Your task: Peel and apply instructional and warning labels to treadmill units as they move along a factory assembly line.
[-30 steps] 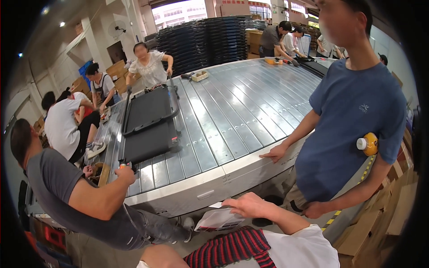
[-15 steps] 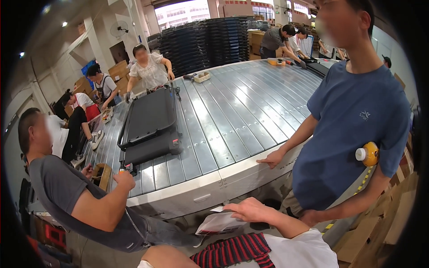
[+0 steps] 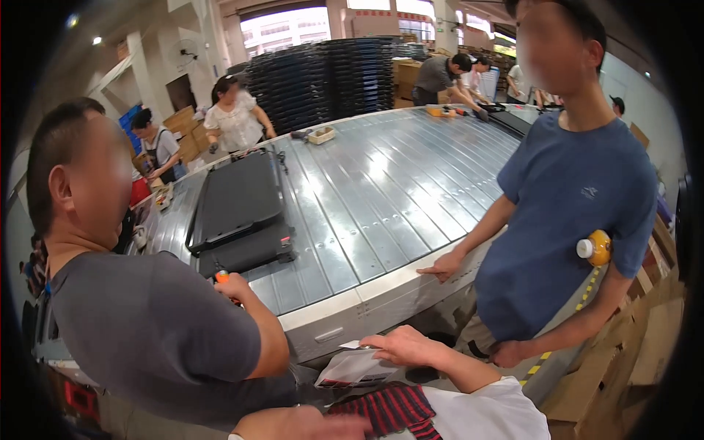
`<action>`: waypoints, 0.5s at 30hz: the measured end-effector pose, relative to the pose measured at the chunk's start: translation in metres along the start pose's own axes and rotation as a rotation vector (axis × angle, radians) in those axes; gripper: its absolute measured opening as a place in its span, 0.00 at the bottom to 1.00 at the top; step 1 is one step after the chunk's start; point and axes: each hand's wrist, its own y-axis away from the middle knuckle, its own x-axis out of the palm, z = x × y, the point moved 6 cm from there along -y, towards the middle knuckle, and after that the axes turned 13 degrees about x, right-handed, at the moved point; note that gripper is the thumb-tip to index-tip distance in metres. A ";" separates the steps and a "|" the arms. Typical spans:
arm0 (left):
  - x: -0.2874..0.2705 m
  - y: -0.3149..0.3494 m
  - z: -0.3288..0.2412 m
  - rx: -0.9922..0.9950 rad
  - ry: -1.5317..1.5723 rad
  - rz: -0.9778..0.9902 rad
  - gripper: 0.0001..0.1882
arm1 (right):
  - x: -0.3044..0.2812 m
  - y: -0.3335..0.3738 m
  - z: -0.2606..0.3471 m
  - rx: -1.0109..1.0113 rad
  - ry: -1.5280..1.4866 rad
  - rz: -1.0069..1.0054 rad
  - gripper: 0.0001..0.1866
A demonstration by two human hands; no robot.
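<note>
White, partly see-through packet with dark and red markings (image 3: 357,369) is what I've got hanging from my right hand (image 3: 402,346), just out from the near side of the long worktop of silvery metal slats with a white rim (image 3: 352,220). My right grip is clamped on it, thumb and fingers together at its upper edge, and a small flat white card (image 3: 350,345) pokes out past my fingertips. My left hand (image 3: 330,425) is down at the bottom by the red-and-black striped ribbed cloth (image 3: 381,411), but it's so blurry I can't tell whether that grip is apart or together. Close on my left there's a person in a dark grey T-shirt (image 3: 161,323) with an orange-and-black handheld tool (image 3: 223,277) in hand. On my right, a person in a blue T-shirt (image 3: 579,198) has one finger out at the worktop's white rim and an orange bottle with a white cap (image 3: 600,248) tucked in by the elbow. Up on the slats lies a flat black panel with a dark frame (image 3: 238,194), with someone in a white top (image 3: 238,121) standing at its far end. Past the worktop rises a tall stack of black frames (image 3: 315,84), and there's loose brown cardboard (image 3: 616,367) low on my right.
</note>
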 end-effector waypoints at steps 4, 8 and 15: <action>0.030 0.040 0.047 -0.407 -0.118 -0.061 0.09 | -0.014 0.017 -0.016 0.031 -0.020 -0.043 0.20; 0.065 0.102 0.073 -0.761 0.134 -0.183 0.18 | -0.025 0.042 -0.033 0.165 -0.022 -0.003 0.18; 0.143 0.164 0.095 -0.993 0.090 -0.046 0.26 | -0.037 0.088 -0.034 0.243 -0.066 -0.013 0.17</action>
